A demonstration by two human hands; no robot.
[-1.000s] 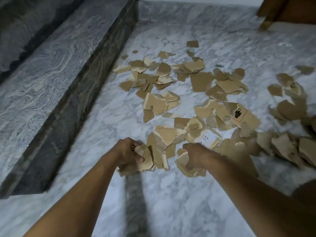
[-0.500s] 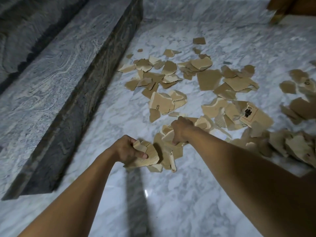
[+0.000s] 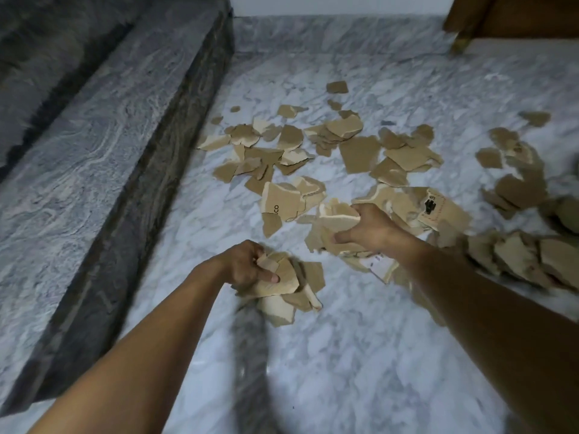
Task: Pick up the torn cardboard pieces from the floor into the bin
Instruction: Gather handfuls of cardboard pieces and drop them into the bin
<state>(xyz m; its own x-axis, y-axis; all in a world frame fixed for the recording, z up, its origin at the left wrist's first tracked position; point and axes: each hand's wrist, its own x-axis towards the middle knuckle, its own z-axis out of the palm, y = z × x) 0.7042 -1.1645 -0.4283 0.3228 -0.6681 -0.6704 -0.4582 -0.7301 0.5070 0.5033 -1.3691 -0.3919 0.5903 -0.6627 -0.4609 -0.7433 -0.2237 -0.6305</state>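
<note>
Several torn brown cardboard pieces [image 3: 360, 155] lie scattered over the white marble floor [image 3: 360, 355], from the middle to the right edge. My left hand [image 3: 244, 266] is shut on a bundle of cardboard pieces [image 3: 282, 283] just above the floor, at centre. My right hand [image 3: 369, 230] grips another stack of cardboard pieces [image 3: 336, 222], a little further away and to the right. One printed piece [image 3: 438, 208] with a black mark lies just beyond my right hand. No bin is in view.
A raised grey marble step [image 3: 103, 158] with a dark side face runs along the left. A brown wooden furniture piece [image 3: 513, 17] stands at the top right corner. A pile of larger pieces [image 3: 526, 258] sits at the right edge.
My right hand has moved from the near pile forward and gathered a new stack of pieces. My left hand has kept its bundle almost in place.
</note>
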